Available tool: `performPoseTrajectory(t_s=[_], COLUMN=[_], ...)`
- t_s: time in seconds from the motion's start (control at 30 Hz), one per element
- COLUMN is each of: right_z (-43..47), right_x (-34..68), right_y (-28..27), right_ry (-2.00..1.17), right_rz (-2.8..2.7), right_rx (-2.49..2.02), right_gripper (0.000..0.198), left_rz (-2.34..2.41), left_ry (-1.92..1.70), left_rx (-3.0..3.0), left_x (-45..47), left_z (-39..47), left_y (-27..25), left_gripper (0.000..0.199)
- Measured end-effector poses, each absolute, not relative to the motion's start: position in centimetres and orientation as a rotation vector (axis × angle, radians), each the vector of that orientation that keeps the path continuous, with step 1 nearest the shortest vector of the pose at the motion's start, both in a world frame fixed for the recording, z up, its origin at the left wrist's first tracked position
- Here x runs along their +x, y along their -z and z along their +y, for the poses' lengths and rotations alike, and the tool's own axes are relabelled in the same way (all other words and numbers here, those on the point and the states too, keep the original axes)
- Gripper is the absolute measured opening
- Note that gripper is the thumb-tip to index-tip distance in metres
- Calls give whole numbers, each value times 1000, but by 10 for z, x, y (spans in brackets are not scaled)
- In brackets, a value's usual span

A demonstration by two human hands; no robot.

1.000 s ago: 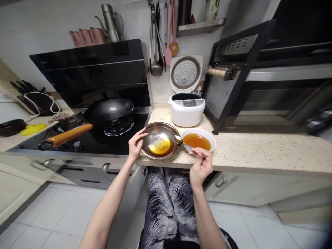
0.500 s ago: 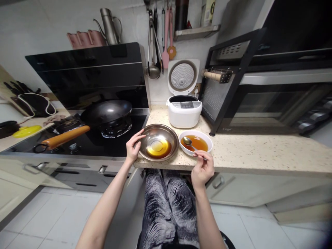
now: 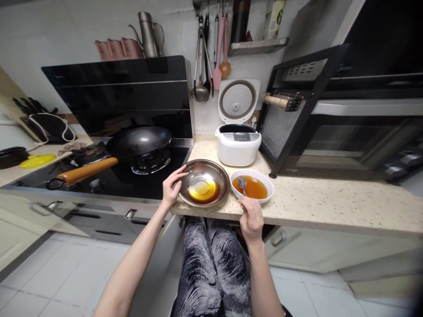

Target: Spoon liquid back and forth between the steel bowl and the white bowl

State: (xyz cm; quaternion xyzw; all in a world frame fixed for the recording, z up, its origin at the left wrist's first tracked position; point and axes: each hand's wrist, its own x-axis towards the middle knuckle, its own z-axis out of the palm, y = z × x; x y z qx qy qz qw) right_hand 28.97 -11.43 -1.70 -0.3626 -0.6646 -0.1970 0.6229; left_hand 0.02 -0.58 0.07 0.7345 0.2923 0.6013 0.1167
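A shallow stainless steel bowl [image 3: 216, 176] sits on the counter with amber liquid pooled in its bottom. My left hand [image 3: 172, 187] grips its left rim, fingers over the edge and thumb at the near side. Just right of it stands a white bowl [image 3: 269, 193] of orange-brown liquid. My right hand [image 3: 251, 218] is closed around the handle of a metal spoon [image 3: 242, 181]. The spoon's head is over the left part of the white bowl, at or just above the liquid; I cannot tell which.
Behind the bowls is a white rice cooker [image 3: 238, 147] with its lid raised. A black wok [image 3: 142, 141] rests on the stove at left, its wooden handle [image 3: 89, 171] pointing toward me. An oven [image 3: 346, 141] in a black rack stands right. Utensils [image 3: 201, 61] hang on the wall.
My right hand has shifted slightly left and turned, so the spoon now points more straight away from me. My left hand stays on the steel bowl's rim. The view has shifted a little.
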Motion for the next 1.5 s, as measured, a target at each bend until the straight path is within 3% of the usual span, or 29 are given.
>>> performPoseTrajectory(t_s=[0.17, 0.3, 0.73, 1.5], right_z=[-114, -120, -119, -116], right_x=[288, 278, 240, 233], right_y=[17, 12, 22, 29], right_ry=[466, 288, -173, -256], right_rz=[-1378, -1115, -1165, -1249], right_rx=[-835, -835, -829, -879], right_gripper=[23, 12, 16, 18], left_rz=[849, 847, 829, 841], left_ry=[-1761, -1762, -1770, -1761], left_rx=[2144, 2128, 2131, 2131], left_x=[1, 1, 1, 2], left_z=[-6, -5, -3, -6], left_y=[-1, 1, 2, -1], left_gripper=[36, 35, 35, 39])
